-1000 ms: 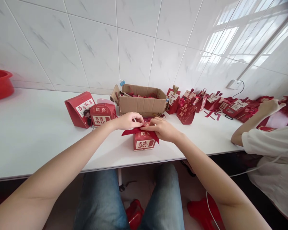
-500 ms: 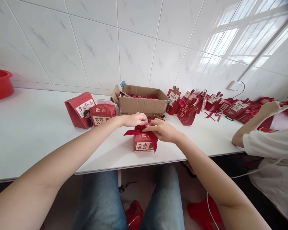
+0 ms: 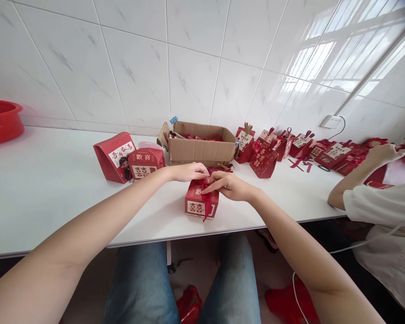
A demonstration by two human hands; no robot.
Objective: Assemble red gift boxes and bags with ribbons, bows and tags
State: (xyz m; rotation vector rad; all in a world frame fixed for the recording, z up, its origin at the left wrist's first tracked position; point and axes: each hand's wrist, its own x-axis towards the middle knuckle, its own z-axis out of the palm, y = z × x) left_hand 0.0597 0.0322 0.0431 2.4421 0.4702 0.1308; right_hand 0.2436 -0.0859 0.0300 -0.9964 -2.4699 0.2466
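A small red gift box [image 3: 195, 208] with white panels of Chinese characters sits near the table's front edge, turned slightly askew. Dark red ribbon [image 3: 207, 209] runs over its top, with an end hanging down the front. At the box's top, my left hand [image 3: 191, 172] has its fingers closed on the ribbon, the fingertips partly hidden. My right hand [image 3: 232, 185] is bent over the top from the right, its index finger lying along the ribbon and its other fingers curled around it. Just how the ribbon passes between the fingers is hidden.
A cardboard box [image 3: 202, 150] of red pieces stands behind. Two red boxes, one tall [image 3: 113, 158] and one rounded [image 3: 145, 158], are left. Several finished-looking red boxes [image 3: 263, 161] line the right. A red basin [image 3: 3, 121] sits far left; a co-worker's arm [image 3: 354, 173] is at right.
The gift box has turned a little and its front has shifted left. The ribbon end that stuck out to the left is no longer seen there. Both hands stay at the box's top.
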